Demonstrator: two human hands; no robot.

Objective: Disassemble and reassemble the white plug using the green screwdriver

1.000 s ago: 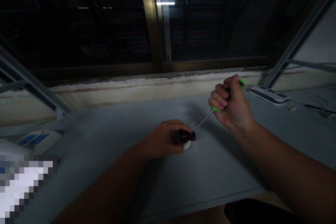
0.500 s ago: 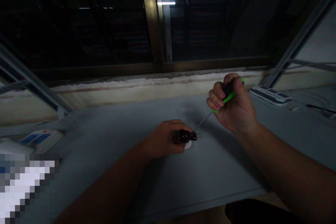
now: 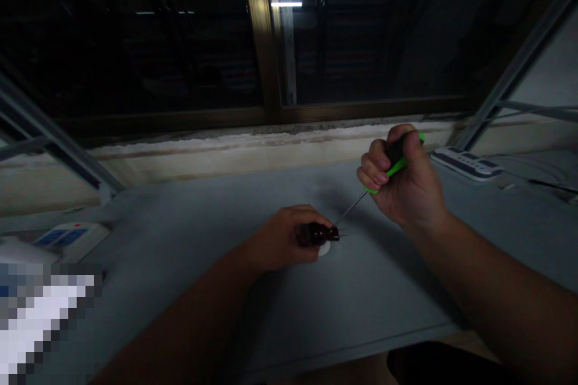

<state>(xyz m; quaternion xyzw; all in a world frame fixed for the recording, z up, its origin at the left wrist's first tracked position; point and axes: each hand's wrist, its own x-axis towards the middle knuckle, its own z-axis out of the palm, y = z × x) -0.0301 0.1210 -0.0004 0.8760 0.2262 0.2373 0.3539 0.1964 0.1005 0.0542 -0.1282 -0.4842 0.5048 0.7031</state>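
Observation:
My left hand (image 3: pixel 289 237) is closed around a glossy dark red piece with thin prongs (image 3: pixel 321 233), which looks like a plug. The prongs stick out to the right, and part of the piece is hidden by my fingers. Wrapped in my right hand (image 3: pixel 406 183) is a screwdriver (image 3: pixel 398 163) with a black and green handle. Its thin metal shaft slants down to the left, and the tip meets the dark red piece near its pronged end. A small white disc (image 3: pixel 324 249) shows just below the piece.
The grey table (image 3: pixel 203 222) runs back to a low wall under a dark window. At the right rear lies a white power strip (image 3: pixel 467 163) with cables. A white device with blue panels (image 3: pixel 74 237) sits at the left, and a blurred-out patch covers the lower left corner.
My right hand and the screwdriver handle have shifted very slightly to the right. The left hand and the dark red piece stay almost where they were.

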